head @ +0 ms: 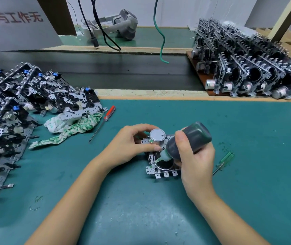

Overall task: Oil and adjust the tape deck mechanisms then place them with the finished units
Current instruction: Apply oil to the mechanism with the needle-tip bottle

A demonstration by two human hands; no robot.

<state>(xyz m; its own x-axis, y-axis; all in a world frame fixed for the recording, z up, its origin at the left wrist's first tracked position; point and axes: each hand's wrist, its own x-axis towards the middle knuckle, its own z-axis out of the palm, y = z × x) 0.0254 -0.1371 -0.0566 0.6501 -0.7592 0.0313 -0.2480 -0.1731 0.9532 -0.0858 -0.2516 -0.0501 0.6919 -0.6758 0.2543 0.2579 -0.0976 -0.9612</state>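
A tape deck mechanism [160,171] lies on the green mat, its round silver motor [157,136] on top. My left hand [132,144] grips the mechanism around the motor, thumb and fingers curled. My right hand [194,160] holds a dark oil bottle [189,140], tipped down to the left. The bottle's green nozzle touches the mechanism near the black flywheel. A pile of mechanisms [26,96] lies at the left. Rows of upright mechanisms [257,73] stand on a brown board at the right rear.
A red-handled screwdriver [104,121] lies by a green-patterned rag [70,126] left of my hands. A green-handled screwdriver [224,161] lies just right of my right hand. A dark conveyor belt [123,71] runs behind the mat. Cables and a headset sit at the back.
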